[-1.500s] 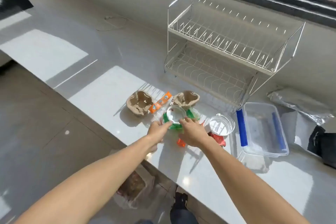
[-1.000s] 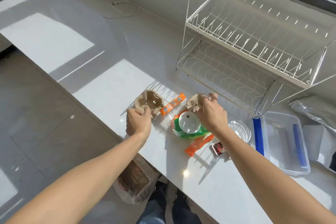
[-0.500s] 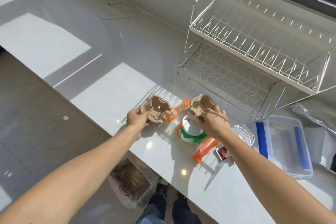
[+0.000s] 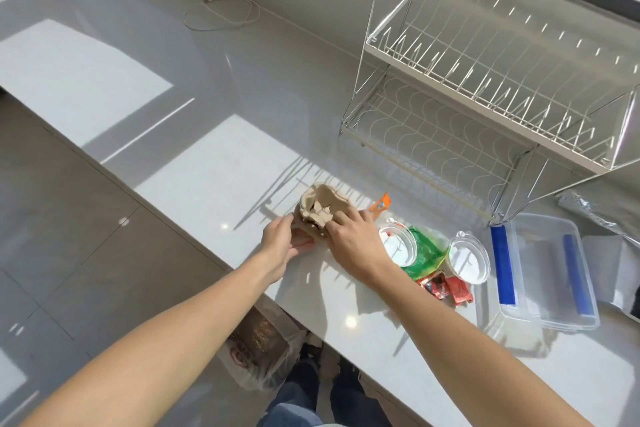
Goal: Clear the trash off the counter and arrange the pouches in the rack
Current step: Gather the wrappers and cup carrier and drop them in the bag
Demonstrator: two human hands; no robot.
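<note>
Pulp cup carriers (image 4: 317, 211), crumpled together, are sitting near the front edge of the worktop (image 4: 214, 163); I am pressing them between both hands. My left hand (image 4: 282, 243) is curling under and around the near side, fingers closed on the cardboard; my right hand (image 4: 349, 239) is lying flatter over the far side, fingers clamping down on it. Judging this stuff light, stiff but crushable, rough enough not to slip, so best gripped by the bunched walls, squeezing it small. Just right of my right hand an orange sachet (image 4: 380, 205) is poking out, then two clear lids (image 4: 398, 246) over a green pouch (image 4: 424, 250), with red sachets (image 4: 446, 288) in front. The pouches are looking thin, floppy and slick; I am thinking pinch by an edge or seam. Further right a clear box with blue clips (image 4: 543, 270) is resting, and behind it the two-tier wire rack (image 4: 485, 97), bare. Below the worktop edge a plastic bag (image 4: 259, 354) is waiting on the floor, likely for the trash.
</note>
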